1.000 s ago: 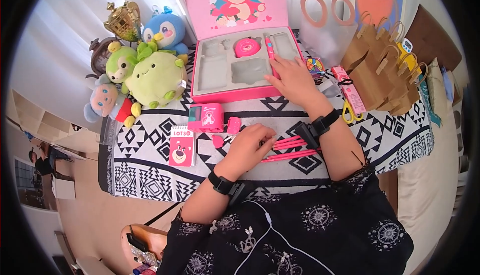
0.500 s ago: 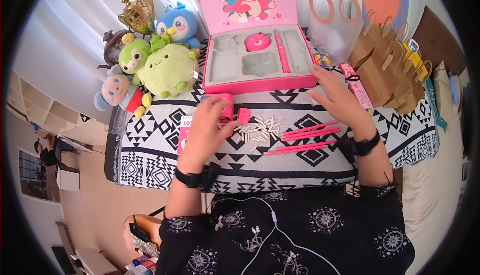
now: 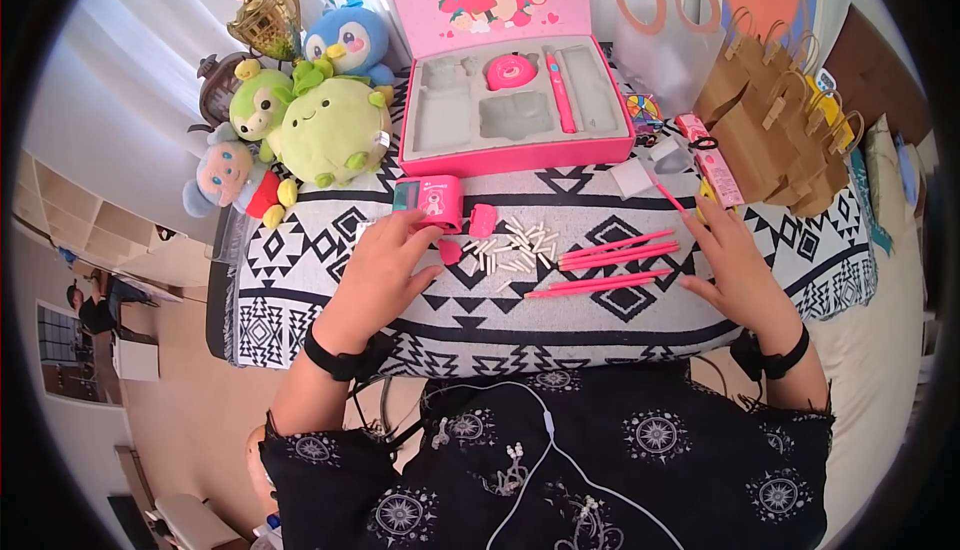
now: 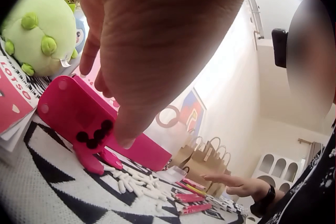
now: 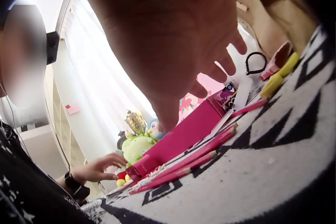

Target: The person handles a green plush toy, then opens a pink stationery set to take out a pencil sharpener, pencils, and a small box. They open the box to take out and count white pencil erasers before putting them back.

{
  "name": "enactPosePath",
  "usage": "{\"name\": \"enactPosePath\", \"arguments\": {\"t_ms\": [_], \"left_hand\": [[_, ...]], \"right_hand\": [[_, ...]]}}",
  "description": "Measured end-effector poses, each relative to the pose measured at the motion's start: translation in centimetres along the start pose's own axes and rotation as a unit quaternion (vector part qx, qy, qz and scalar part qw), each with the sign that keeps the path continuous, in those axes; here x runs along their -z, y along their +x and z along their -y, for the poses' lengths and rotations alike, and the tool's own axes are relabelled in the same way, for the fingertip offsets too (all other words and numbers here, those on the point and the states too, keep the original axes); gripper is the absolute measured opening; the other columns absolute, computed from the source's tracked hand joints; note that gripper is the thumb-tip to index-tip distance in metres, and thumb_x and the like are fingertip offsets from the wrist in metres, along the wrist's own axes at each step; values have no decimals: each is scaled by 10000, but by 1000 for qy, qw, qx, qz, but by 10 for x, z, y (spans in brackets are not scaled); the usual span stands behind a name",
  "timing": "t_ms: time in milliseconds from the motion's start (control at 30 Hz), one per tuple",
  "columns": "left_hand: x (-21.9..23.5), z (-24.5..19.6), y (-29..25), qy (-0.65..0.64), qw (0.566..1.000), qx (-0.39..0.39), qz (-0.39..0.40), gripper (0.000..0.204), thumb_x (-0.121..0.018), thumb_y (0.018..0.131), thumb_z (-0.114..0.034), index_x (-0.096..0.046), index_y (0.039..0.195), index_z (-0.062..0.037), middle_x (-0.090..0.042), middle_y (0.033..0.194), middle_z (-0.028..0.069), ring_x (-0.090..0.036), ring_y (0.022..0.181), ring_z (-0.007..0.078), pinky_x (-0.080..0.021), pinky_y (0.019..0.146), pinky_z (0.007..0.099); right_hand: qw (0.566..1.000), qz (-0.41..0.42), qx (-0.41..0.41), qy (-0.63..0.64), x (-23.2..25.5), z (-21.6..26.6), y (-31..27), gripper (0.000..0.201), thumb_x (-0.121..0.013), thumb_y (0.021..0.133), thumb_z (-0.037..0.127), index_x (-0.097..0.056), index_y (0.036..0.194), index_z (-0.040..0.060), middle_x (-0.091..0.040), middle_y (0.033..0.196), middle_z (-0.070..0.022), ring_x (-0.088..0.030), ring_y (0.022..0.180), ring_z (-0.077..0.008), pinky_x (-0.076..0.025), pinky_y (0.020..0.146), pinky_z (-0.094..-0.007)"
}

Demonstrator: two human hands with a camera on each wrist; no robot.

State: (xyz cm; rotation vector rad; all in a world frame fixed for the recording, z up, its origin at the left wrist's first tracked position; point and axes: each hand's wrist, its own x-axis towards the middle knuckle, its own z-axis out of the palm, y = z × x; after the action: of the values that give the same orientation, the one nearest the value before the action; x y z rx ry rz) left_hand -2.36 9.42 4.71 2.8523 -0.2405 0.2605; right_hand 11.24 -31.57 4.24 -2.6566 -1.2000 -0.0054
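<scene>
My left hand (image 3: 385, 272), fingers loosely spread, hovers at the near side of a pink boxy pencil sharpener (image 3: 440, 206), its fingertips overlapping the lower corner. A LOTSO notebook (image 4: 17, 98) lies under that hand, mostly hidden in the head view. Two small pink pieces (image 3: 483, 218) lie beside the sharpener, next to a scatter of short white sticks (image 3: 515, 250). Over the cloth to the right, my right hand (image 3: 742, 272) spreads its fingers, holding nothing. Several pink pencils (image 3: 615, 257) lie left of it; another pencil (image 3: 668, 193) points toward its fingertips. Yellow scissors (image 5: 278, 79) lie beyond them.
An open pink gift box (image 3: 520, 160) stands at the back, with a pink pen (image 3: 562, 95) and a round pink item (image 3: 511, 72) in its tray. Plush toys (image 3: 335, 135) crowd the left; brown paper bags (image 3: 765, 135) and a frosted bag (image 3: 665, 60) stand right.
My right hand has moved from the box to the right of the pencils. My left hand went from the pencils to the sharpener, then drew back slightly. White sticks and the single pencil came into sight.
</scene>
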Motion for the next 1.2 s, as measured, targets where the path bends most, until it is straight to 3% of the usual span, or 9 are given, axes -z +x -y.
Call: {"name": "enactPosePath", "arguments": {"t_ms": [167, 367, 567, 767, 1000, 1100, 1167, 1200], "left_hand": [[-11, -3, 24, 87, 988, -130, -8, 453, -742, 759, -150, -594, 1182, -83, -570, 1207, 110, -534, 1146, 306, -398, 1013, 448], [-48, -2, 52, 156, 976, -153, 14, 353, -682, 819, -170, -599, 1153, -92, -602, 1163, 79, -544, 1142, 263, -330, 1087, 506], [-67, 15, 58, 158, 973, -163, 36, 322, -669, 825, -175, -604, 1128, -89, -606, 1084, 74, -562, 1101, 251, -286, 1133, 531], [-57, 11, 60, 109, 979, -161, -53, 302, -690, 797, -167, -618, 1079, -87, -566, 968, 69, -570, 1025, 246, -292, 1130, 529], [-54, 18, 58, 86, 983, -158, -25, 205, -723, 760, -124, -664, 954, -98, -584, 877, 49, -588, 963, 244, -311, 1130, 500], [-38, 2, 59, 75, 980, -169, -77, 145, -713, 776, -115, -669, 914, -100, -589, 827, 50, -600, 917, 249, -352, 1096, 484], [-27, -15, 61, -17, 973, -182, -142, 164, -724, 769, -93, -665, 922, -92, -603, 835, 69, -607, 883, 261, -446, 963, 453], [-21, -27, 60, -17, 973, -183, -143, 164, -724, 769, -93, -665, 922, -92, -603, 835, 69, -607, 883, 261, -446, 963, 453]], "right_hand": [[997, 36, 41, -58, -4, 5, -1, 819, -758, 770, 416, -415, 1412, 40, -342, 1481, -248, -335, 1377, -406, -262, 1138, -512], [986, 70, 127, -87, -7, 22, 2, 840, -739, 764, 477, -420, 1416, 55, -345, 1475, -259, -334, 1378, -398, -240, 1145, -519], [984, 87, 126, -95, -3, 23, -5, 834, -739, 760, 480, -433, 1406, 49, -346, 1474, -261, -335, 1378, -389, -224, 1152, -513], [987, 67, 110, -95, -4, 22, -5, 830, -747, 755, 468, -436, 1402, 53, -348, 1472, -259, -342, 1375, -384, -236, 1144, -512], [986, 56, 136, -82, -11, 33, 8, 831, -760, 754, 443, -428, 1405, 47, -355, 1468, -256, -376, 1348, -389, -303, 1106, -511], [985, 40, 155, -62, -7, 46, 23, 823, -753, 768, 433, -419, 1410, 42, -357, 1465, -260, -395, 1330, -391, -319, 1093, -508], [983, 13, 183, -1, -1, 59, 37, 831, -765, 764, 390, -403, 1421, 32, -364, 1474, -240, -416, 1306, -403, -342, 1089, -476], [983, 13, 182, -1, -1, 65, 44, 831, -765, 764, 390, -403, 1421, 32, -364, 1474, -240, -416, 1306, -403, -342, 1089, -476]]}}
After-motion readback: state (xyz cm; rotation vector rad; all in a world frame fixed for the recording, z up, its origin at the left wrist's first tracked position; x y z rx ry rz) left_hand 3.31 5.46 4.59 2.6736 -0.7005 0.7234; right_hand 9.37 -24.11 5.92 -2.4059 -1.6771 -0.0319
